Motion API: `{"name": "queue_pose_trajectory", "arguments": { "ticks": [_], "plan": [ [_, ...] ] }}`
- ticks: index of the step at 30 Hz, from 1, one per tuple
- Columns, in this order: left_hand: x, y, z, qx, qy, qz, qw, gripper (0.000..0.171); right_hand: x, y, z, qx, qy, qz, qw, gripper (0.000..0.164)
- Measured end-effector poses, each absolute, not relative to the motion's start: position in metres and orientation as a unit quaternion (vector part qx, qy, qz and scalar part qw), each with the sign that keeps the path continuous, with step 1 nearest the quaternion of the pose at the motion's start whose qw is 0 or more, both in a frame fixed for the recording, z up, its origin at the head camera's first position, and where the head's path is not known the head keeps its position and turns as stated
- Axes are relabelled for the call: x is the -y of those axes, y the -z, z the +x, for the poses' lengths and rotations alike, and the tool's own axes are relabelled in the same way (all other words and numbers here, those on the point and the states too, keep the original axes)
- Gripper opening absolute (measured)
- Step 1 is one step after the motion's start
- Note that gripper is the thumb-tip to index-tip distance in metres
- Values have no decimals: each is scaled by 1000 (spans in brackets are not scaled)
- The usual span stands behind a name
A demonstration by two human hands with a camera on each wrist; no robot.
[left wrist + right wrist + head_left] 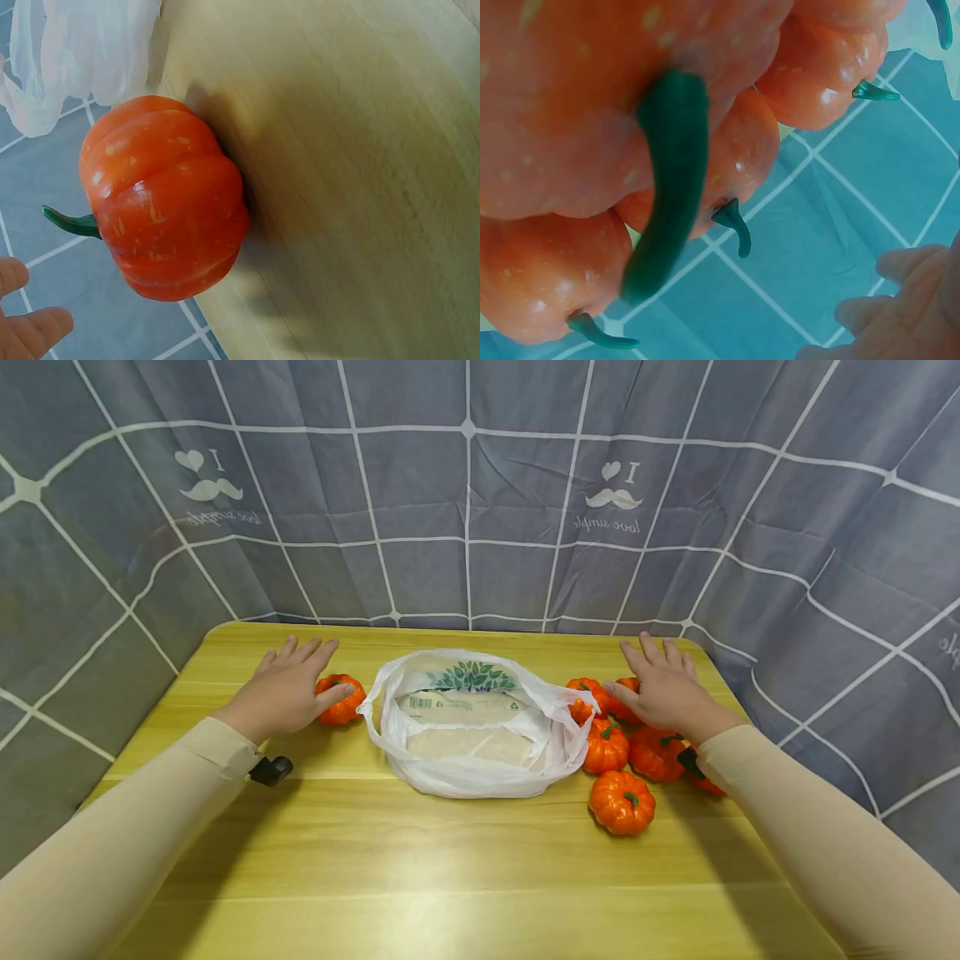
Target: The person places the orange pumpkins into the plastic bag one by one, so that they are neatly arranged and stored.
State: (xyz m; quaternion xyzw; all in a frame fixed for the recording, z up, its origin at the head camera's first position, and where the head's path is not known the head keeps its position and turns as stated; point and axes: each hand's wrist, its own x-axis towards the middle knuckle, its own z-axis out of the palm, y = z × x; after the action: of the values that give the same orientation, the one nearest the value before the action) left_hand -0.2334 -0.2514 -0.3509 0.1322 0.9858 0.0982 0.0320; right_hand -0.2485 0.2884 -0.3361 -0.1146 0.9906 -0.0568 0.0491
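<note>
- Gripping nothing with left hand: fingers spread and relaxed, thumb overlapping a lone orange pumpkin in head view, yet apart from it in left wrist view.
- Likewise nothing in right hand: spread loosely over a huddle of pumpkins; cannot tell whether touching.
- Between both hands, towards far side of wooden table: white plastic bag, mouth wide and upward, apparently propped by its own crumpled walls. Probably set centrally for equal reach from either side.
- At right of bag, several pumpkins bunched close, perhaps steadying one another; at left, just the one.
- Beyond table: grey gridded curtain, presumably hung as backdrop.
</note>
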Motion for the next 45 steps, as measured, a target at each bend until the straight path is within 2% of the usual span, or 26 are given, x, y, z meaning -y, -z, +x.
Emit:
{"name": "queue_pose_trajectory", "arguments": {
  "ticks": [16, 27, 37, 45],
  "plan": [
    [231, 354, -224, -976, -132, 172, 32, 88, -293, 333, -244, -989, 64, -119, 60, 90],
    [216, 364, -217, -962, -180, 201, 42, 77, -328, 335, -240, -986, 80, -125, 72, 86],
    [206, 365, -206, -960, -184, 209, 24, 82, -359, 345, -238, -982, 124, -93, 109, 88],
    [192, 372, -199, -959, -177, 222, 12, 83, -381, 356, -241, -981, 139, -86, 107, 88]
  ]
}}
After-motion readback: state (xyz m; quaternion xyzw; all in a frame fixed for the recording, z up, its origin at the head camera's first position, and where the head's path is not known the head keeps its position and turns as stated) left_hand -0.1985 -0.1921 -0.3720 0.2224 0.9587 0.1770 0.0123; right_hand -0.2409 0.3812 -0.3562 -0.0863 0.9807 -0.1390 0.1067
